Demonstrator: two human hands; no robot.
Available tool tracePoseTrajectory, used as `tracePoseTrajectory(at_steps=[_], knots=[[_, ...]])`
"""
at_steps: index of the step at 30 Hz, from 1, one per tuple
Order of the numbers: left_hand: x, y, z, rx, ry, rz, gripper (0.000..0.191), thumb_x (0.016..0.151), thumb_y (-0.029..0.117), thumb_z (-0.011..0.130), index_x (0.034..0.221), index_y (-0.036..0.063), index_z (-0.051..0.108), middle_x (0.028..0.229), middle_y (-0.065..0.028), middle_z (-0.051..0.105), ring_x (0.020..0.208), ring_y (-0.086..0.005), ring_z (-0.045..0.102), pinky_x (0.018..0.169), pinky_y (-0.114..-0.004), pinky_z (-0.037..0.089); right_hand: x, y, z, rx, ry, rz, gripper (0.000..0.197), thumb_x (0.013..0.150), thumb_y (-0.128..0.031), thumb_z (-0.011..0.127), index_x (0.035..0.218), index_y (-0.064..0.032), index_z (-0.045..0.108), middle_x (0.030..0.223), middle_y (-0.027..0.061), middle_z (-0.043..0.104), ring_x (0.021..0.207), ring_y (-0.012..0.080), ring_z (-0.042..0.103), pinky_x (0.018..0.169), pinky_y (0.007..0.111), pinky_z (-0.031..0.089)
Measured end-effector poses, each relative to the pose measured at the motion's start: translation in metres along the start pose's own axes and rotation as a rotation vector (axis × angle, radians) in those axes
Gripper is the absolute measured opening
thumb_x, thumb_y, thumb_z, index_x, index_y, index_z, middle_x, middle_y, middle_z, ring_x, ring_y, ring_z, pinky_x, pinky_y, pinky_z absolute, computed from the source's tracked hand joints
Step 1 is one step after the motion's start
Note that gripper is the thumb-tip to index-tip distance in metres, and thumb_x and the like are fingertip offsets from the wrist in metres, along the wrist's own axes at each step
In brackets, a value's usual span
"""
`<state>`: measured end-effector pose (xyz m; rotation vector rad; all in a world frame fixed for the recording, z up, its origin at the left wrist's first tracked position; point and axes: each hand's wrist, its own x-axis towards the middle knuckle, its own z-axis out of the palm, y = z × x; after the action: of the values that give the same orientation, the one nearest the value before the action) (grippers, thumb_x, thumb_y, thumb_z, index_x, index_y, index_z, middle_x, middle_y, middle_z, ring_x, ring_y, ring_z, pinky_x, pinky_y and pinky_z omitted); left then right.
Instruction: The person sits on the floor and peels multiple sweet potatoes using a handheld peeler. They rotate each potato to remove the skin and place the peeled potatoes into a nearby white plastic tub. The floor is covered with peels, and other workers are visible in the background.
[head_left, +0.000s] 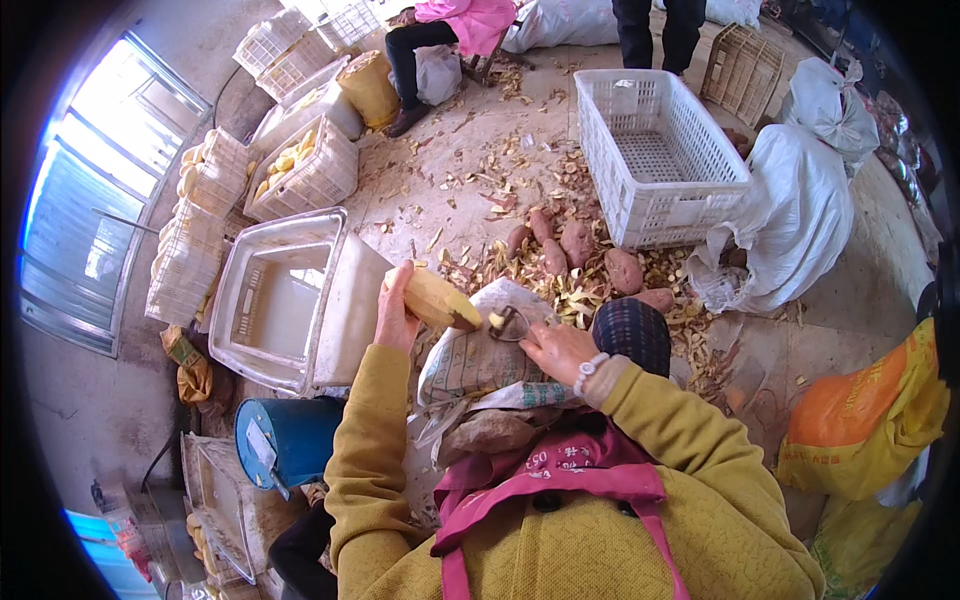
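My left hand (397, 309) grips a mostly peeled sweet potato (433, 297) by its upper end. Its pale flesh shows, with a dark patch of skin at the tip facing my right hand. In my right hand (559, 351) is a peeler (511, 324), just off that tip, with a pale scrap on its head. Under both hands a woven sack (480, 360) covers my lap. Several unpeeled sweet potatoes (577, 241) lie on the floor beyond it, among a heap of peelings (581, 296).
A white plastic crate (652, 187) stands ahead on the right, beside a white sack (787, 217). On the left are a tub of cloudy water (289, 300), a blue bucket (289, 439) and crates of peeled sweet potatoes (307, 169). A seated person (465, 22) and a standing person (660, 30) are farther off.
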<state>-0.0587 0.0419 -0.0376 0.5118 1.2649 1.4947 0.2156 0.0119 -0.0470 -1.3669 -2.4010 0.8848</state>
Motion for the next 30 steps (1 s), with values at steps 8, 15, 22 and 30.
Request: tracePoseTrajectory(at_steps=[8, 15, 22, 30], knots=[[-0.006, 0.010, 0.014, 0.054, -0.177, 0.091, 0.046, 0.084, 0.020, 0.071, 0.120, 0.0097, 0.043, 0.108, -0.0051, 0.056, 0.099, -0.0167, 0.059, 0.087, -0.033, 0.049, 0.037, -0.024, 0.013, 0.131, 0.303, -0.184, 0.035, 0.092, -0.042, 0.055, 0.098, -0.0084, 0.058, 0.068, 0.0174, 0.066, 0.064, 0.0369, 0.065, 0.055, 0.049, 0.049], [0.000, 0.003, 0.018, 0.147, -0.083, 0.130, 0.058, 0.082, 0.025, 0.075, 0.127, 0.0101, 0.041, 0.112, -0.0053, 0.056, 0.099, -0.0159, 0.058, 0.085, -0.030, 0.048, 0.037, -0.023, 0.027, 0.121, 0.302, -0.131, 0.030, 0.092, -0.035, 0.055, 0.096, -0.0057, 0.056, 0.073, 0.0198, 0.066, 0.069, 0.0405, 0.064, 0.060, 0.050, 0.049], [0.000, -0.003, 0.013, 0.145, -0.058, 0.010, 0.059, 0.082, 0.037, 0.074, 0.124, 0.0104, 0.043, 0.111, -0.0050, 0.054, 0.104, -0.0158, 0.055, 0.085, -0.032, 0.048, -0.011, 0.008, 0.008, 0.064, 0.023, 0.057, 0.035, 0.093, -0.037, 0.053, 0.108, -0.0058, 0.058, 0.077, 0.0190, 0.067, 0.069, 0.0381, 0.065, 0.063, 0.050, 0.051], [-0.007, 0.002, 0.023, 0.182, -0.024, 0.072, 0.057, 0.082, 0.031, 0.073, 0.124, 0.0079, 0.042, 0.106, -0.0067, 0.057, 0.090, -0.0157, 0.060, 0.072, -0.029, 0.051, 0.050, -0.035, 0.015, 0.114, 0.220, -0.177, 0.036, 0.093, -0.038, 0.052, 0.108, -0.0066, 0.058, 0.077, 0.0184, 0.066, 0.068, 0.0376, 0.064, 0.060, 0.048, 0.050]])
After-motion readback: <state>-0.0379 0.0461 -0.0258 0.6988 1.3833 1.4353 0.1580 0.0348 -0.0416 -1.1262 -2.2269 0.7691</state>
